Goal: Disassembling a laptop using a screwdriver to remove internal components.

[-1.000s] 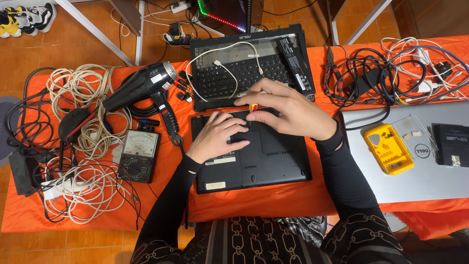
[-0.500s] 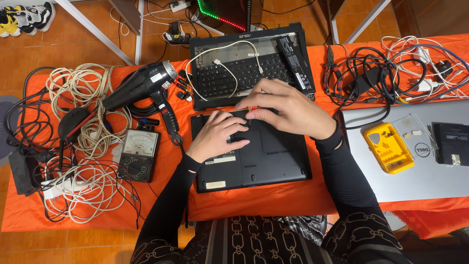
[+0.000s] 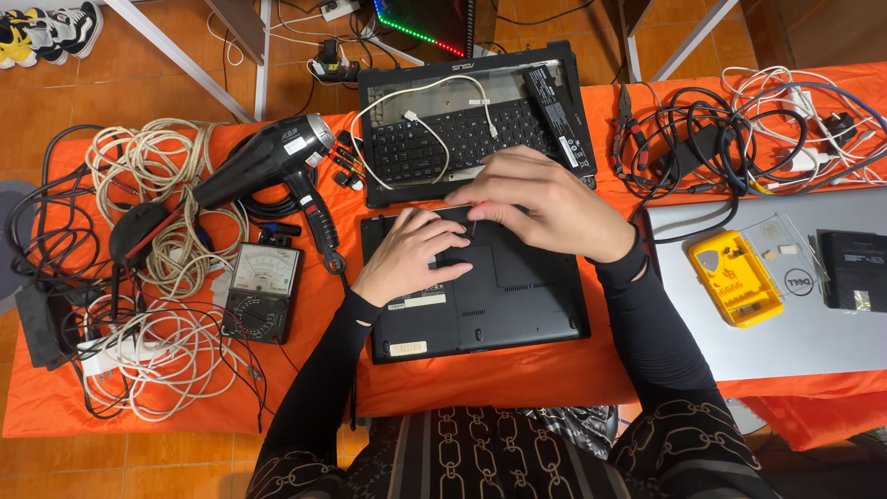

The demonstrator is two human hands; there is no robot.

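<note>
While the left hand (image 3: 411, 254) lies flat, the right hand's (image 3: 545, 203) grip pinches an upright screwdriver (image 3: 474, 214).

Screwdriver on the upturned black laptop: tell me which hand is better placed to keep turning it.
Right. The right hand already pinches the red-handled screwdriver upright over the laptop base; the left hand lies flat, steadying the base.

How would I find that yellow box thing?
Look at the big silver laptop lying closed at the right end of the orange table. The yellow box lies on its lid, near its left edge. It is the only yellow thing on the table.
</note>
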